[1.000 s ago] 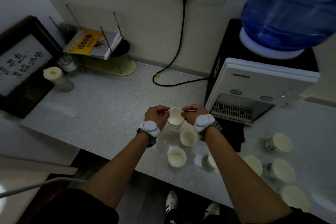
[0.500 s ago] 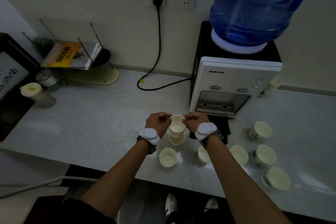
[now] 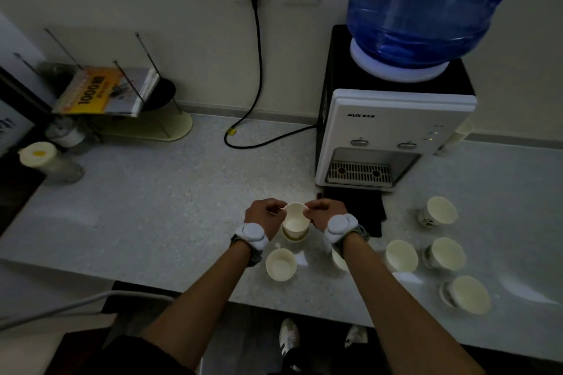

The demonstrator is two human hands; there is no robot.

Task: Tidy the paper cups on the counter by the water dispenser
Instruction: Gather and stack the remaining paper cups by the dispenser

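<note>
Where it runs along the wall, the speckled surface is entered first, as carrier of all else.

Water bottle: blue, inverted on the dispenser.

Left grip and right grip: both closed in a pinch on opposite sides of one rim, just in front of the drip tray.

Loose cups: paper, upright or tilted, scattered along the near edge, mostly right of the arms. One is stood by the left wrist.

Held cup: upright, apparently seated in a second cup beneath it.

Handling is judged light, thin-walled and easily crushed. Hold is best taken at the stiffer rolled rim, lightly, with any stack kept straight so that nothing is tipped.
</note>
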